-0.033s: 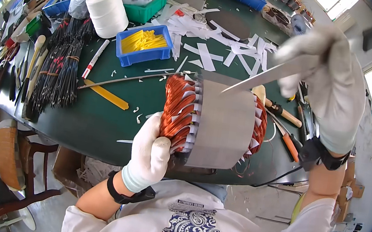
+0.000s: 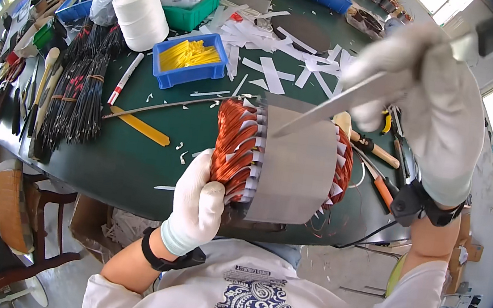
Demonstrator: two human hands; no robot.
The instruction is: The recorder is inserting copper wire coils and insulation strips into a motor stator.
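A motor stator [image 2: 298, 161] lies on its side at the table's near edge, its grey metal core between two bundles of copper winding. White paper slips stick out along both rims of the core. My left hand [image 2: 200, 201], in a white glove, is closed on the left copper winding [image 2: 234, 152], thumb toward me. Raised at the upper right, my gloved right hand [image 2: 446, 105] is closed around a long, flat, pointed metal blade [image 2: 340, 104]. The blade slants down to the left, its tip over the core's upper left part; I cannot tell whether it touches.
Beyond the stator stand a blue bin of yellow strips [image 2: 188, 75], a white thread cone [image 2: 141, 15] and scattered white paper strips [image 2: 272, 75]. Bundled black sleeves [image 2: 80, 91] lie at left. Wooden-handled tools [image 2: 377, 151] lie right of the stator, and a chair [image 2: 15, 211] stands at lower left.
My right hand has shifted slightly left, and the blade's tip has slid left and down over the core. My left hand and the stator have hardly moved.
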